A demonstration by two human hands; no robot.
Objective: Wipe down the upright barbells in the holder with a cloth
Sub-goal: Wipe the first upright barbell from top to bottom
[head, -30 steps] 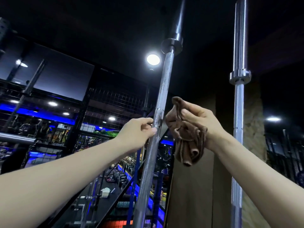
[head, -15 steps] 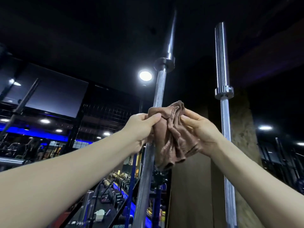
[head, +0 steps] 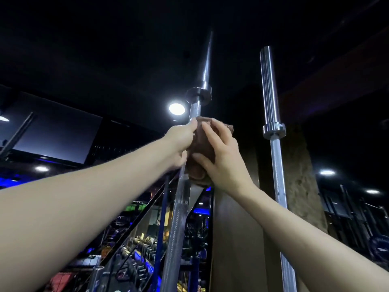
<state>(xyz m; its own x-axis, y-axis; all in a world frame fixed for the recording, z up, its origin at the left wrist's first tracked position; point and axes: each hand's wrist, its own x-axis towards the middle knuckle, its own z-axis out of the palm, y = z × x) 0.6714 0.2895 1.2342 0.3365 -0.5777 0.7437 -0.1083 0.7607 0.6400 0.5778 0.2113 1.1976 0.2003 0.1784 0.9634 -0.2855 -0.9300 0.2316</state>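
While both hands (head: 219,157) wrap cloth (head: 200,148) round near barbell (head: 179,207), fingers gripping: squeeze evenly, slide full length, steady.

1. The cloth (head: 201,157), at the middle of the frame, is a plain reddish brown with no pattern.
2. The near barbell (head: 179,211), running up the centre, is silver-grey steel with fine cross-hatched knurling on its shaft and a darker grey collar towards the top.
3. The far barbell (head: 277,175), right of centre, is brighter chrome, with a knurled shaft below its collar and a smooth, streak-lit sleeve above.
4. The ceiling (head: 105,39), across the top of the frame, is near black.
5. The round ceiling lamp (head: 177,108), just left of centre, glows white.
6. The strip lighting (head: 12,179), at the left edge, is vivid blue.
7. The pillar (head: 303,186), at the right, is mottled brown.
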